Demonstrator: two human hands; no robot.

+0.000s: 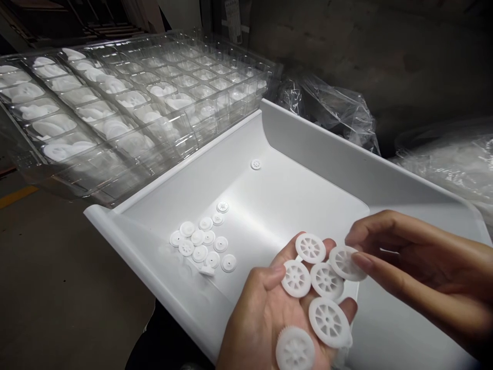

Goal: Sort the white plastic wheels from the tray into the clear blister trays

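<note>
My left hand (269,318) is palm up over the grey tray (304,190), holding several white plastic spoked wheels (296,278) on its palm and fingers. The lowest piece, a white gear (295,349) with fine teeth, lies near the heel of the palm. At the right, my right hand (416,272) pinches one spoked wheel (344,262) between thumb and a finger, just beside the wheels on my left hand. Inside the tray, a group of small white discs (198,237) lies at the left, and a single small wheel (256,164) is near the far corner.
Stacked clear compartment trays (185,67) stand beyond the grey tray at the upper left, many compartments holding white parts. Crumpled clear plastic bags (342,110) are behind the tray's right wall. Dark floor with a yellow line (18,197) shows at the left.
</note>
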